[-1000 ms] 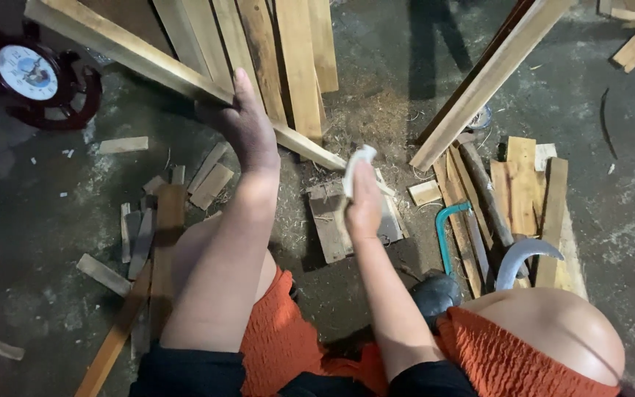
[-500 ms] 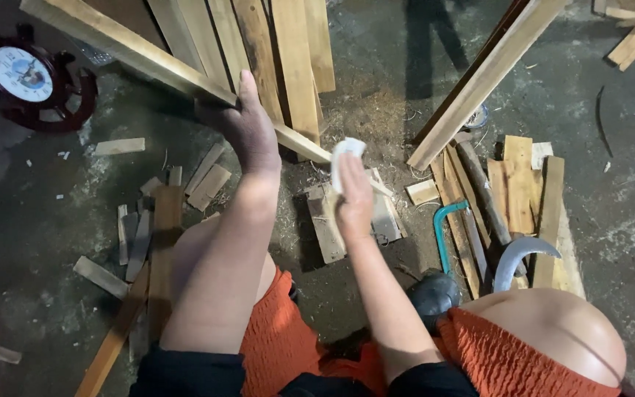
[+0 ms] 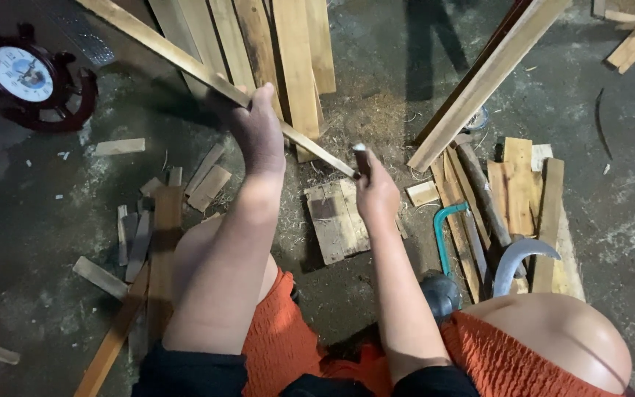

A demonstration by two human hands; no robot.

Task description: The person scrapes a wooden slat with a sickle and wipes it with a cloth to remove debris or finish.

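Fingers of the left hand (image 3: pixel 259 132) are wrapped around a long wooden slat (image 3: pixel 185 62) near the upper middle of the frame, the slat being gripped partway along its length. Its long axis is set on a diagonal, running from the upper left of the frame down to the right, where its lower end is met by the right hand (image 3: pixel 376 192) just right of centre. A small pale piece (image 3: pixel 360 158) is pinched in the closed fingers of the right hand and is held against the slat's lower tip. Below that tip a small flat board (image 3: pixel 336 220) is seen on the sawdust-strewn floor. A round clock (image 3: pixel 22 73) is placed at the upper left, and a teal-handled saw (image 3: pixel 444 235) and a curved sickle blade (image 3: pixel 519 257) are laid at the right among planks.
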